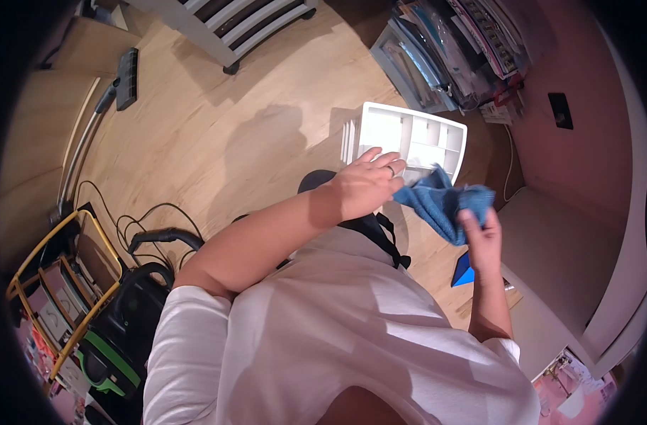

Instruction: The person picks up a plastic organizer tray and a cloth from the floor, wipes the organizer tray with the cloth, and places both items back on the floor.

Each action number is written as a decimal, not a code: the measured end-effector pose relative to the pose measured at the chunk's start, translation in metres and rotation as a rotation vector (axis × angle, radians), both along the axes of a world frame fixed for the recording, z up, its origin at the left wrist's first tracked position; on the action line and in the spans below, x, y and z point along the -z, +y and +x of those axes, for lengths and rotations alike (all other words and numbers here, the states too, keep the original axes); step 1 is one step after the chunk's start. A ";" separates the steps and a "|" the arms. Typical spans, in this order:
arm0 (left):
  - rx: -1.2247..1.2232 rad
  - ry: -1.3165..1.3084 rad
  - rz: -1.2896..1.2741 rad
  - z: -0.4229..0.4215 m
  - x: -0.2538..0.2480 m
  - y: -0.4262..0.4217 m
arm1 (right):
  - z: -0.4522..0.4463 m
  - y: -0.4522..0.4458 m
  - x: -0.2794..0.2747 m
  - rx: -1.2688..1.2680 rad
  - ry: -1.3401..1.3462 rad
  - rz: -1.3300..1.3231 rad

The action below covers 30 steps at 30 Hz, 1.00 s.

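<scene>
My right hand [484, 241] is closed on a bunched blue cloth [440, 205], which blurs a little at its edges. The cloth hangs over the near right part of a white compartment organizer [406, 113], hiding part of its dividers. My left hand [369, 182], with a ring on one finger, reaches across the near left edge of that organizer. Its fingers are stretched out and apart, and its thumb is hidden. One end of the cloth meets the side of this hand; whether they touch I cannot tell.
Folders and papers [444, 57] stand behind the organizer by the pink wall [571, 64]. A blue object [463, 270] lies below my right hand. To the left are a vacuum cleaner [118, 347], its floor nozzle [127, 79] and a yellow-framed rack [33, 265]. A wheeled grey frame [228, 35] stands ahead.
</scene>
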<state>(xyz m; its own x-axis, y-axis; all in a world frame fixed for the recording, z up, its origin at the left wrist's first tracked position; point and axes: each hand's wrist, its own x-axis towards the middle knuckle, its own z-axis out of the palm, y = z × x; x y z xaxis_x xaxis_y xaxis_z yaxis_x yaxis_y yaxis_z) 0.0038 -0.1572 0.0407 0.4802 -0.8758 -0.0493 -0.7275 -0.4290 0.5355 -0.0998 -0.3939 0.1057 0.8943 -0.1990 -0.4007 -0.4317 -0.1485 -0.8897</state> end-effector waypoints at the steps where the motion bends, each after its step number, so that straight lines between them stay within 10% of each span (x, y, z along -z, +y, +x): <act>1: -0.021 -0.088 0.061 -0.007 0.019 -0.003 | -0.006 0.001 0.006 -0.130 0.088 -0.172; 4: -0.025 -0.292 0.309 -0.014 0.044 -0.008 | -0.021 0.006 0.058 -0.605 0.103 -0.776; 10: 0.075 -0.397 0.498 -0.010 0.062 -0.006 | 0.019 0.044 0.092 -0.519 0.327 -0.949; 30: 0.038 -0.369 0.491 -0.010 0.069 -0.009 | 0.037 0.045 0.112 -0.577 0.489 -0.844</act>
